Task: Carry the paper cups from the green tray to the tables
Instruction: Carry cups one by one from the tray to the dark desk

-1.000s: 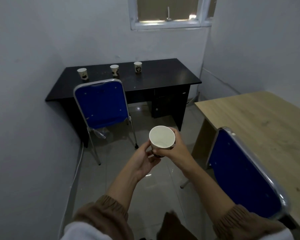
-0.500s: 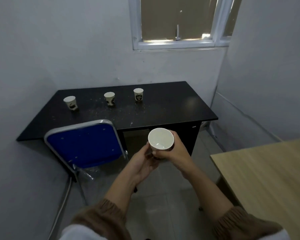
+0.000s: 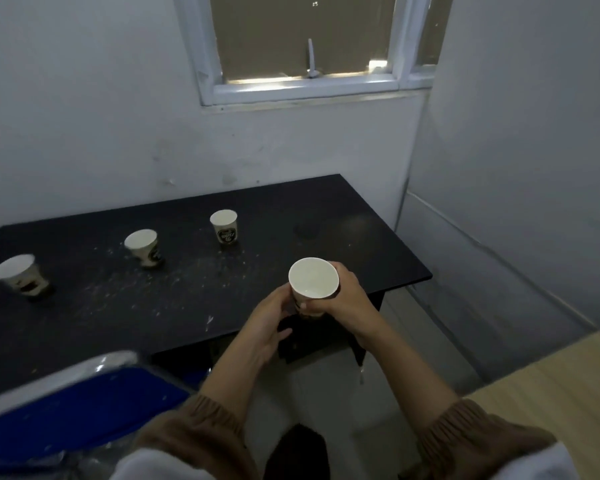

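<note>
An empty white paper cup is held upright over the front right part of the black table. My right hand grips its side, fingers curled round it. My left hand cups its lower side from the left; its fingertips are hidden behind the cup. Three more paper cups stand in a row on the table: one at the left, one in the middle, one further right. The green tray is out of view.
A blue chair back with a chrome frame stands close at the lower left, in front of the black table. A light wooden table fills the lower right corner. White walls and a window lie behind the black table.
I have come closer to the black table; it and the three cups look larger. The held cup is now over the table's front edge. The chair has slid to the lower left.
</note>
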